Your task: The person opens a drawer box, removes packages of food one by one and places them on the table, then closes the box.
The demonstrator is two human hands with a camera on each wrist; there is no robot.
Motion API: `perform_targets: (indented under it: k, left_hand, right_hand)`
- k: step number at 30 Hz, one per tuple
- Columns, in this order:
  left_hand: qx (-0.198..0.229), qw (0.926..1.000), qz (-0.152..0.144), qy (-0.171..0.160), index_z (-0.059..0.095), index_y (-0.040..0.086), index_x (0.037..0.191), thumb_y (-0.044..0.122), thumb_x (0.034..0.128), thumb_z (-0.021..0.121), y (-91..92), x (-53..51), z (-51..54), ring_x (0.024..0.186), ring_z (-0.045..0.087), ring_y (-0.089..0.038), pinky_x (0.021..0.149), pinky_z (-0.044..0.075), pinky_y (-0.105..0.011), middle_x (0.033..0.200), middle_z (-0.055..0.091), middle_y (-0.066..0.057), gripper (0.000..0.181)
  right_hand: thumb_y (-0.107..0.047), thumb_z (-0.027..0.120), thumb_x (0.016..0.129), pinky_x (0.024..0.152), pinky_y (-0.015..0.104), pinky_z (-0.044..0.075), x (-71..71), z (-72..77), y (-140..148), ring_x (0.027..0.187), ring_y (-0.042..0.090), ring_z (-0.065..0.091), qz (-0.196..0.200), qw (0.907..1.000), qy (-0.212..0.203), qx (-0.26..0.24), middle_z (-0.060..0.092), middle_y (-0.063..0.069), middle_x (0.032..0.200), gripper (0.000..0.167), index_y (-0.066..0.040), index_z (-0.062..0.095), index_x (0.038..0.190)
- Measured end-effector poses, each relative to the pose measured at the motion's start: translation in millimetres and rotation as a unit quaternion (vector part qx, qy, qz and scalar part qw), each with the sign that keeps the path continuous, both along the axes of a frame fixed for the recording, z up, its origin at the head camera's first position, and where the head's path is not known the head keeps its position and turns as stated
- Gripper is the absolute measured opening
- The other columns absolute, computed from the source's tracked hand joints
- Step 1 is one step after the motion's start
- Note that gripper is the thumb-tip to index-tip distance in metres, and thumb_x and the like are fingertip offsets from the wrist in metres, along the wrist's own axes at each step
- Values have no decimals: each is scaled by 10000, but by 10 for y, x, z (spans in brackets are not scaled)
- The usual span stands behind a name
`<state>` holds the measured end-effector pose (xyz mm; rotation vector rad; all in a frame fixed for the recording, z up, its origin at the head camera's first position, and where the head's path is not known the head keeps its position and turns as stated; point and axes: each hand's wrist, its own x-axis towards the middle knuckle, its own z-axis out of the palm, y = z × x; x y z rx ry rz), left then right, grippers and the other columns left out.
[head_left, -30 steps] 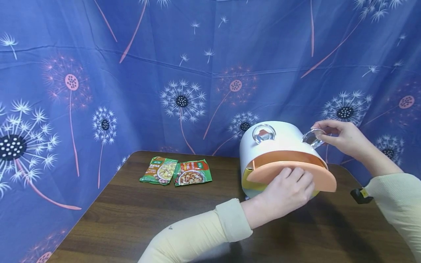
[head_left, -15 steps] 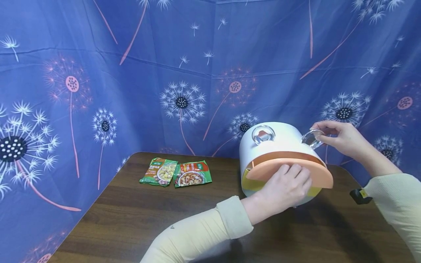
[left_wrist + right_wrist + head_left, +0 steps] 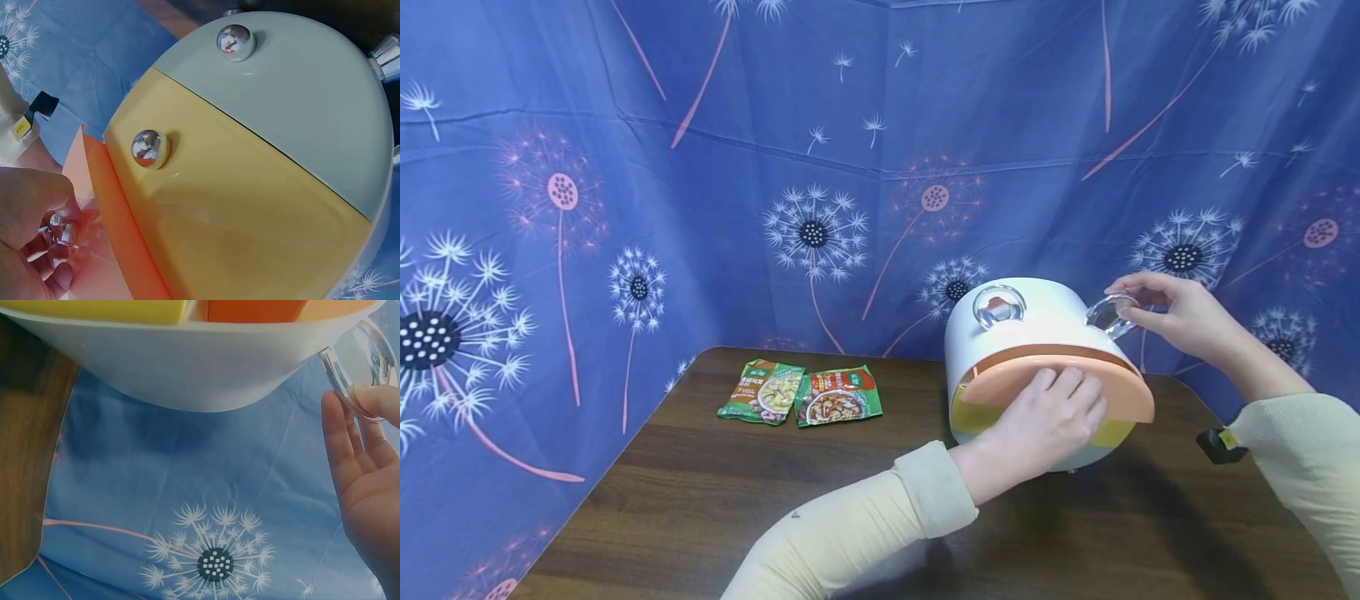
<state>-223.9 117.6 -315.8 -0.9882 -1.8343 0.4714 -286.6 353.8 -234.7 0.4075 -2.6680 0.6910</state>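
A white rounded storage box point(image 3: 1037, 310) stands at the table's right, with orange, yellow and grey-green drawers. Its orange drawer point(image 3: 1123, 402) is slightly out, a narrow gap showing along the top. My left hand point(image 3: 1051, 421) is at this drawer's front; in the left wrist view its fingers pinch a silver knob point(image 3: 62, 230). The yellow drawer point(image 3: 219, 206) and grey-green drawer point(image 3: 306, 100) sit flush, each with a round silver knob. My right hand point(image 3: 1183, 315) pinches a clear, shiny ring point(image 3: 340, 375) on the box's upper right, between thumb and fingers.
Two green food packets, one with an orange-brown part point(image 3: 762, 392) and one with a red part point(image 3: 839, 395), lie side by side left of the box. A second clear ring point(image 3: 978, 308) stands on the box's upper left. A blue dandelion-print cloth point(image 3: 715, 217) hangs behind the brown table point(image 3: 700, 500).
The orange drawer has moved further into the box, and the gap above its front has narrowed. My left hand has moved slightly up and left with it; my right hand keeps its hold on the ring.
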Motion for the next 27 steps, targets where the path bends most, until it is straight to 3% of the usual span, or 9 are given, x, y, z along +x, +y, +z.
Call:
perform_targets:
  k: [4,8,10,17,18,26,27]
  left_hand:
    - [103,9999,-28,-10,591,195,1189,138,947,356,39,-70,-44,960,513,-134,701,411,-226,1106,566,40,343]
    - [275,9996,-81,-22,601,191,1174,129,945,361,49,-106,-57,964,507,-133,703,409,-230,1098,563,43,337]
    - [375,9992,-120,-20,610,191,1161,124,948,364,49,-121,-61,957,505,-127,698,405,-228,1087,564,48,332]
    - [398,9992,-79,42,616,193,1146,114,954,357,59,-174,-65,924,498,-119,682,388,-230,1063,557,57,332]
    - [373,9993,-66,29,614,193,1148,116,955,358,60,-183,-64,923,496,-119,682,386,-229,1063,554,57,329]
    - [394,9992,-91,-43,616,201,1127,118,969,353,62,-237,-58,931,491,-119,680,375,-222,1064,549,57,318]
    - [413,9991,-90,-22,617,201,1125,119,969,354,64,-242,-59,931,490,-118,680,374,-222,1061,549,59,316]
  right_hand:
    - [-287,625,900,729,279,476,5,-1,1,861,-227,436,20,10000,59,-34,528,-168,1045,334,-145,597,1201]
    - [-285,625,900,667,89,396,14,-1,-7,862,-224,441,22,9999,112,-68,505,-238,1024,323,-137,604,1187]
    - [-280,625,901,663,68,385,14,-4,-13,861,-225,443,42,9999,136,-83,497,-263,1015,323,-126,605,1184]
    - [-262,630,898,659,43,384,6,-22,-7,863,-229,440,66,9998,132,-109,528,-208,1023,329,-116,604,1192]
    - [-268,628,899,694,92,437,4,-24,-3,867,-233,432,57,9999,111,-98,521,-223,1025,335,-118,602,1198]
    - [-280,629,898,693,77,424,9,-20,2,875,-233,430,13,9999,53,-88,472,-326,1005,347,-129,598,1208]
    - [-280,629,898,722,136,475,7,-20,2,876,-233,428,7,10000,41,-81,471,-320,1014,349,-130,596,1211]
